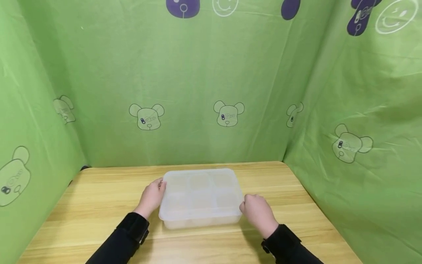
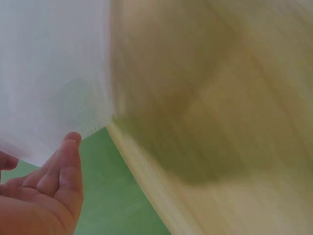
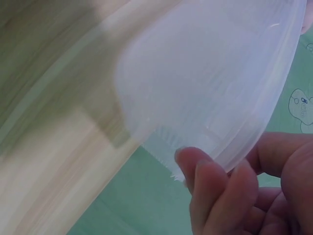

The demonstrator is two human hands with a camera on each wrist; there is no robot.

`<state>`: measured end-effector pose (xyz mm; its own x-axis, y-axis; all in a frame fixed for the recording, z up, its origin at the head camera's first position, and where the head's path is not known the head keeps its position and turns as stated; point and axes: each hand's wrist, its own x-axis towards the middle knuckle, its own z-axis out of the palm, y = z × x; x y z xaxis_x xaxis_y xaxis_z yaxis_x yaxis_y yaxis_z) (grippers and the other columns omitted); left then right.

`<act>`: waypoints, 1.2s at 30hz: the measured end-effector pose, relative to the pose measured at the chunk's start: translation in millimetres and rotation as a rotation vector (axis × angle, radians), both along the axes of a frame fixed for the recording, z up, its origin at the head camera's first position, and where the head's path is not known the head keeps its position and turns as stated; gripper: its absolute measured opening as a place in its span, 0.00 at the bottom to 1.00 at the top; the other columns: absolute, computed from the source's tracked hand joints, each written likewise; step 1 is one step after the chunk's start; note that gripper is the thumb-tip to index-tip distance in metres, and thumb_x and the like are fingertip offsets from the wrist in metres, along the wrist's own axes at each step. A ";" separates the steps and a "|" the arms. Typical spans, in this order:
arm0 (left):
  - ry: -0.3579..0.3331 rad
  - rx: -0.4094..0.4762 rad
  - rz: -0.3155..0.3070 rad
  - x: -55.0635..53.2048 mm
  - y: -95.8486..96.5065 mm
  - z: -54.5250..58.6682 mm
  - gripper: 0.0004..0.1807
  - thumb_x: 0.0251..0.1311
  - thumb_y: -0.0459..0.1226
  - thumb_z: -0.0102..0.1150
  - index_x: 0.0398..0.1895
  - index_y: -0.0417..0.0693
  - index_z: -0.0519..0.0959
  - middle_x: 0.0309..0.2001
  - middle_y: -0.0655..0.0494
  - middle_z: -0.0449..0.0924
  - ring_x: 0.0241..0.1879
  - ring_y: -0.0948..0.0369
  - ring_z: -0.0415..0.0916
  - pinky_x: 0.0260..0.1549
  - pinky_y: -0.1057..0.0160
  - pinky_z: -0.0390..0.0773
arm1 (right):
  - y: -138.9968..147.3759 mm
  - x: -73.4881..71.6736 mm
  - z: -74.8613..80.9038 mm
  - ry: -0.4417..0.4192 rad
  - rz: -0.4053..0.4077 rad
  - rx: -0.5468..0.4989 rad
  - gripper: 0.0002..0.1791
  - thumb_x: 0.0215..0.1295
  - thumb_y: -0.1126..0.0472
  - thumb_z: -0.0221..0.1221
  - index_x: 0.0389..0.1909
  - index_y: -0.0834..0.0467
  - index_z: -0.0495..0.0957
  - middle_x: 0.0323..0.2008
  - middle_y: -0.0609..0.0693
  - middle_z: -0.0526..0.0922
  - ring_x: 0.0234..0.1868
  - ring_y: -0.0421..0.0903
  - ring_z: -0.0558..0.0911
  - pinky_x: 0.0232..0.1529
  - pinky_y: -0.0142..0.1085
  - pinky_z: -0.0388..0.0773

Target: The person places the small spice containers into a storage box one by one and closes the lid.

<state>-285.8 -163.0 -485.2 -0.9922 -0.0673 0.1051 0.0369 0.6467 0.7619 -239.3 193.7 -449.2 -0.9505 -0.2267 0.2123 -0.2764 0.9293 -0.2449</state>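
A translucent white plastic food container (image 1: 202,196) is close over the wooden table, level between both hands. Its frosted top shows several pale square compartments faintly through it. At its left side, my left hand (image 1: 152,197) holds the edge, thumb above and fingers along the side wall. In the left wrist view, the fingers (image 2: 70,166) reach beneath the rim. The right hand (image 1: 258,212) grips the opposite edge; in the right wrist view, its curled fingers (image 3: 208,181) and thumb pinch the rim near a corner. The container's contents are blurred by the frosted plastic.
The wooden table (image 1: 108,190) has rounded far corners and light grain. Green cloth walls (image 1: 188,77) printed with bear faces stand at the back, left and right. Dark sleeves (image 1: 123,238) cover both forearms.
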 end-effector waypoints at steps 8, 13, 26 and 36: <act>0.024 -0.040 0.018 3.3 1.9 -2.7 0.26 0.78 0.41 0.42 0.67 0.28 0.67 0.57 0.32 0.78 0.56 0.40 0.77 0.56 0.43 0.75 | -2.7 4.2 -0.9 0.052 -0.015 0.024 0.22 0.57 0.71 0.52 0.12 0.50 0.54 0.13 0.43 0.52 0.15 0.41 0.55 0.16 0.33 0.55; 0.035 -0.032 0.026 5.7 0.9 -3.8 0.26 0.78 0.42 0.42 0.67 0.29 0.67 0.56 0.35 0.79 0.54 0.42 0.79 0.53 0.45 0.78 | -1.4 3.6 0.4 0.043 -0.013 0.017 0.21 0.59 0.70 0.53 0.12 0.51 0.57 0.14 0.43 0.54 0.15 0.41 0.57 0.17 0.34 0.57; 0.145 -0.220 0.069 45.6 3.0 8.1 0.25 0.72 0.43 0.51 0.63 0.33 0.73 0.56 0.39 0.80 0.48 0.46 0.82 0.44 0.46 0.82 | 3.4 2.1 -8.6 0.087 -0.042 0.007 0.11 0.67 0.61 0.58 0.24 0.60 0.75 0.15 0.48 0.69 0.17 0.45 0.68 0.20 0.40 0.70; 0.208 -0.330 0.121 82.8 13.5 2.9 0.22 0.68 0.43 0.56 0.56 0.35 0.79 0.46 0.44 0.86 0.25 0.56 0.80 0.23 0.57 0.80 | 1.5 3.4 -21.6 0.206 -0.015 -0.030 0.07 0.65 0.65 0.59 0.32 0.66 0.80 0.19 0.50 0.75 0.16 0.41 0.69 0.18 0.36 0.72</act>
<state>-203.0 -149.5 -482.3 -0.9347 -0.1110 0.3377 0.0771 0.8641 0.4974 -235.9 195.2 -470.8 -0.8895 -0.2037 0.4091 -0.3100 0.9266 -0.2127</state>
